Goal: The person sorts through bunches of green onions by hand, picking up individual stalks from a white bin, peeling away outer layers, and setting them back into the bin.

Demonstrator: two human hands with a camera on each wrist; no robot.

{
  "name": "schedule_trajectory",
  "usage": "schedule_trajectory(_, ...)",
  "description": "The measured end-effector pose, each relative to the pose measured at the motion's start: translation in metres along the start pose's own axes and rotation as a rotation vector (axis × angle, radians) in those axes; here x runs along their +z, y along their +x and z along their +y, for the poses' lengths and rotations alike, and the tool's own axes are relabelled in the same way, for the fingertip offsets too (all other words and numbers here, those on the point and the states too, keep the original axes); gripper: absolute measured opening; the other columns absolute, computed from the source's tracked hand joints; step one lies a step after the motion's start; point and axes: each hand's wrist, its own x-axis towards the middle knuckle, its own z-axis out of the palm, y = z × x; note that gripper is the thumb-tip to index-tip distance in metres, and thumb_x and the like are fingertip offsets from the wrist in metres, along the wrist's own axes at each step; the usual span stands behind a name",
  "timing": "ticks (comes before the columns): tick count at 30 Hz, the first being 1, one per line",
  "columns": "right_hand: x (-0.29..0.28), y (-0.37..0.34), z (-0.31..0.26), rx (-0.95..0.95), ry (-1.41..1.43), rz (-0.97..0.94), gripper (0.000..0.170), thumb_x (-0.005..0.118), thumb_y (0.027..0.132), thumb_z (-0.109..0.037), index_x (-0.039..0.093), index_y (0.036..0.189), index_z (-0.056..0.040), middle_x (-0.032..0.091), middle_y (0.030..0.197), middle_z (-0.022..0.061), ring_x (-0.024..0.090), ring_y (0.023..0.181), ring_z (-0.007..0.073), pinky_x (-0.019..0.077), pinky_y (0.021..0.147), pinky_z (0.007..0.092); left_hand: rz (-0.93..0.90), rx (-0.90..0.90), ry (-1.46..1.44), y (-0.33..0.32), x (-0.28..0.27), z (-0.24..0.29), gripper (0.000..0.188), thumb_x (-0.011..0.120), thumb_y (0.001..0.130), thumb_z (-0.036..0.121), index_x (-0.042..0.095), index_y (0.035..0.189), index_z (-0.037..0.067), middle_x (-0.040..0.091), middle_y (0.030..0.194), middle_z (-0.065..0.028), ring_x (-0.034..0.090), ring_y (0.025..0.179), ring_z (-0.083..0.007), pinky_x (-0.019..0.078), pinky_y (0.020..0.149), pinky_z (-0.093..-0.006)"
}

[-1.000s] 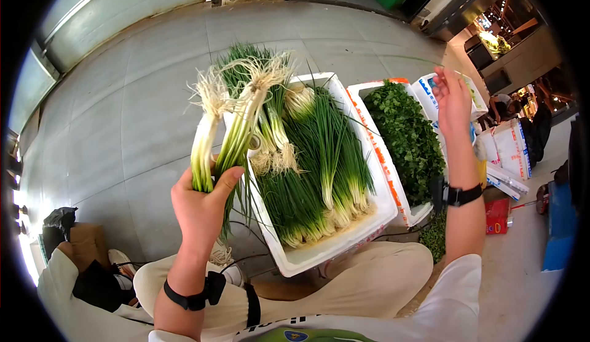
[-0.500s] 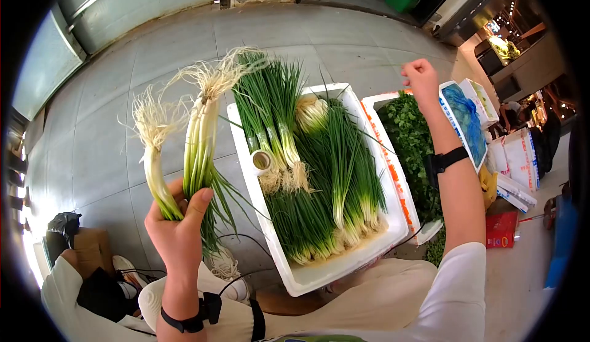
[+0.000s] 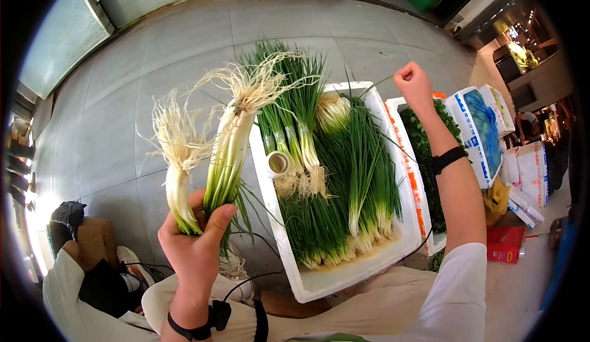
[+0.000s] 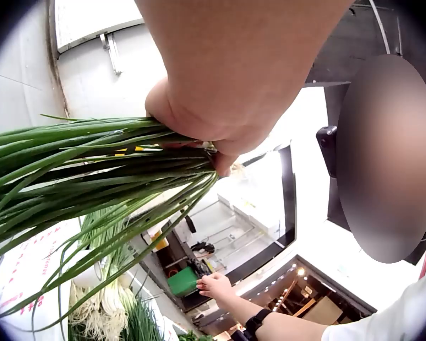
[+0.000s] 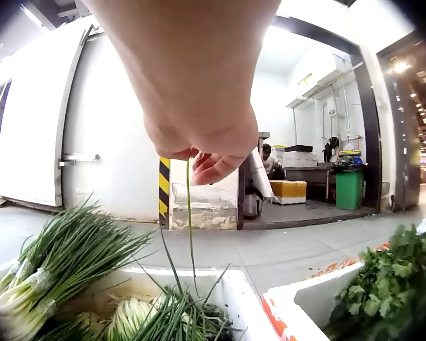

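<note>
Here, left grip (image 3: 195, 237) round scallions (image 3: 228, 161), right grip (image 3: 415, 87) pinching a leaf (image 5: 190, 224) (wide floor (image 3: 184, 53) beyond box rim (image 3: 279, 237))

Head view: gripped lengths of the white-stemmed, long-rooted green scallions (image 3: 228, 157) are hidden in the bare left hand (image 3: 195, 247); left wrist view crops some leaves at its left edge. Bare right hand (image 3: 415, 87) conceals the upper end of a single thin green leaf (image 5: 190, 220). Print on the red packet (image 3: 505, 243) is too small to read.
</note>
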Motion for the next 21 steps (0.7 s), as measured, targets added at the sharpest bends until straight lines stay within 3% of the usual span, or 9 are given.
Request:
schedule_trajectory(5,0.020,-0.003,0.004,-0.126,-0.162,-0.007,0.016,0.068,0.077,-0.013,0.057,0.078,-0.0009,0.066,0.069,0.0113,0.064,0.063,0.0206,0.0502,0.063,0.0323,-0.003,-0.007,0.059,0.000,0.001,-0.006,0.027,0.081,0.079,0.003,0.069,0.101,-0.004,0.067,0.077,0.0008,0.056,0.067,-0.0031,0.0442,0.060,-0.0181)
schedule_trajectory(11,0.033,0.000,0.011,-0.118,-0.261,0.009,0.014,0.066,0.078,-0.013,0.056,0.080,-0.0035,0.064,0.071,0.0102,0.063,0.066,0.0261,0.0496,0.064,0.0354,0.005,-0.024,0.064,-0.002,0.000,-0.005,0.027,0.083,0.077,0.005,0.070,0.099,-0.004,0.069,0.080,-0.0016,0.058,0.070,-0.0050,0.0470,0.063,-0.0199)
schedule_trajectory(17,0.006,0.021,0.000,-0.159,-0.318,0.117,0.016,0.066,0.077,-0.013,0.054,0.080,-0.0042,0.064,0.071,0.0110,0.063,0.068,0.0281,0.0490,0.063,0.0376,0.011,-0.031,0.046,-0.001,0.000,-0.007,0.028,0.083,0.077,0.004,0.068,0.099,-0.006,0.070,0.082,-0.0035,0.061,0.073,-0.0062,0.0497,0.066,-0.0217)
schedule_trajectory(21,-0.011,0.026,-0.007,-0.169,-0.325,0.079,0.016,0.066,0.077,-0.013,0.053,0.080,-0.0039,0.063,0.071,0.0115,0.063,0.067,0.0289,0.0487,0.062,0.0381,0.008,-0.028,0.017,-0.003,0.001,-0.009,0.029,0.083,0.077,0.003,0.068,0.100,-0.006,0.070,0.083,-0.0038,0.061,0.074,-0.0065,0.0502,0.067,-0.0220)
